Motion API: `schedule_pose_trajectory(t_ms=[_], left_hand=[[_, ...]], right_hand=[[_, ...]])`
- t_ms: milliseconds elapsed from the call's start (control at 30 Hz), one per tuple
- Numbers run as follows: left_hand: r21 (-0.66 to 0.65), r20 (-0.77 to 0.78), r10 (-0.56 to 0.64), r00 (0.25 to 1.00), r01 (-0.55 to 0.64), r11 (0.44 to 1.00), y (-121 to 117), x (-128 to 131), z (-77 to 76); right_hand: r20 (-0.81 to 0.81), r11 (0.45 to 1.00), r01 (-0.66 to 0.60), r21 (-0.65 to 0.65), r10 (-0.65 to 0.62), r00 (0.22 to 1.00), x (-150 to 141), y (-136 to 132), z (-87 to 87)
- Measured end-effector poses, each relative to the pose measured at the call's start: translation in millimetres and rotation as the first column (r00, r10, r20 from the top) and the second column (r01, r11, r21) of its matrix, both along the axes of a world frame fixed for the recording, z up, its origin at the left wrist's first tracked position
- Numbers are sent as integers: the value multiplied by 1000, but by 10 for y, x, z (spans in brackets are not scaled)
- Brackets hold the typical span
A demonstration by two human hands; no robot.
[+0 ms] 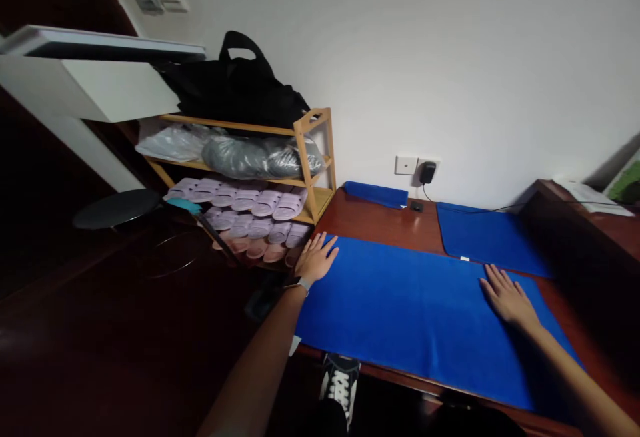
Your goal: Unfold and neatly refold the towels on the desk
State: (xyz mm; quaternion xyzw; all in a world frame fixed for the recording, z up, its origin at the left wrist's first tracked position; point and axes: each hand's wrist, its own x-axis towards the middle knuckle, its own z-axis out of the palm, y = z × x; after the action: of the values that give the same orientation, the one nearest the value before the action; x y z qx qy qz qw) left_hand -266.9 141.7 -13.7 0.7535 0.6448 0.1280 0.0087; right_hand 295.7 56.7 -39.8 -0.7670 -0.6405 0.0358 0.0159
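Note:
A large blue towel (410,310) lies spread flat on a dark red wooden desk (380,220). My left hand (316,258) rests palm down on the towel's far left corner, fingers stretched out. My right hand (506,297) lies flat on the towel's right part, fingers spread and pointing away from me. Neither hand holds anything. A watch strap shows on my left wrist.
A second blue towel (487,234) lies flat behind, and a folded blue one (375,194) sits by the wall. A charger (427,172) is plugged into a wall socket. Left of the desk stands a wooden rack (313,157) with several purple slippers and a black bag.

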Motion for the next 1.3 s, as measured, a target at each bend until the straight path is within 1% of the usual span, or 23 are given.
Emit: schedule_pose_trajectory(t_ms=[67,100,167,267,367,600,733,800,867,900,933,967,1000,1067,1100,1133,1167,1200,1233,1267,1300], left_hand=[[-9,-17,-4,1000,4,1000,17,-7,9],[-16,-31,-6,1000,5,1000,23,-8,18],[-33,-66,-7,998,5,999,31,-1,44],[-52,-106,-5,994,0,999,37,26,93],[-53,-112,-5,994,-1,999,31,62,129],[-56,-102,8,995,-14,998,-32,101,134],[-50,-62,12,998,-15,999,-70,104,130],[-46,-38,11,999,-13,999,-79,99,119],[-41,-15,7,1000,-8,999,-80,93,100],[-38,-5,6,1000,-6,999,-81,91,89],[-34,5,5,1000,-5,999,-81,91,79],[-28,12,5,1000,-5,1000,-83,93,71],[-22,18,7,1000,-6,1000,-87,96,66],[-14,27,12,1000,-11,1000,-99,105,65],[-13,32,14,999,-13,1000,-108,110,67],[-13,36,15,999,-14,1000,-117,115,70],[-12,40,15,999,-14,1000,-125,118,74],[-9,42,14,999,-14,1000,-133,120,76],[-4,43,13,999,-13,1000,-138,121,76],[2,42,11,999,-11,1000,-142,119,75],[7,41,11,999,-11,1000,-144,117,73]], right_hand=[[-9,995,102,18,-102,995,388,-65,-38],[-19,991,131,31,-131,991,511,-85,-55],[-39,987,149,58,-147,988,630,-107,-78],[-56,987,140,78,-136,989,623,-120,-70],[-69,988,137,72,-132,989,590,-137,-46],[-114,984,134,116,-121,986,626,-145,-75],[-127,985,170,25,-166,978,627,-129,20],[-110,980,196,16,-193,975,527,-117,97],[-84,980,178,87,-171,982,255,-90,179],[-71,981,137,141,-128,989,35,-69,220],[-60,978,74,193,-63,996,-244,-43,260],[-51,970,-16,243,29,998,-573,-10,299],[-53,962,-79,260,96,994,-942,28,337],[-69,939,-252,232,275,959,-1725,113,402],[-72,915,-345,209,367,927,-2099,155,428],[-78,890,-419,179,437,896,-2436,195,446],[-86,876,-460,143,474,876,-2721,230,456],[-93,867,-488,102,497,863,-2943,260,456],[-97,864,-499,62,503,859,-3096,284,445],[-97,867,-498,26,498,861,-3179,305,425],[-92,871,-492,1,490,867,-3193,322,397]])
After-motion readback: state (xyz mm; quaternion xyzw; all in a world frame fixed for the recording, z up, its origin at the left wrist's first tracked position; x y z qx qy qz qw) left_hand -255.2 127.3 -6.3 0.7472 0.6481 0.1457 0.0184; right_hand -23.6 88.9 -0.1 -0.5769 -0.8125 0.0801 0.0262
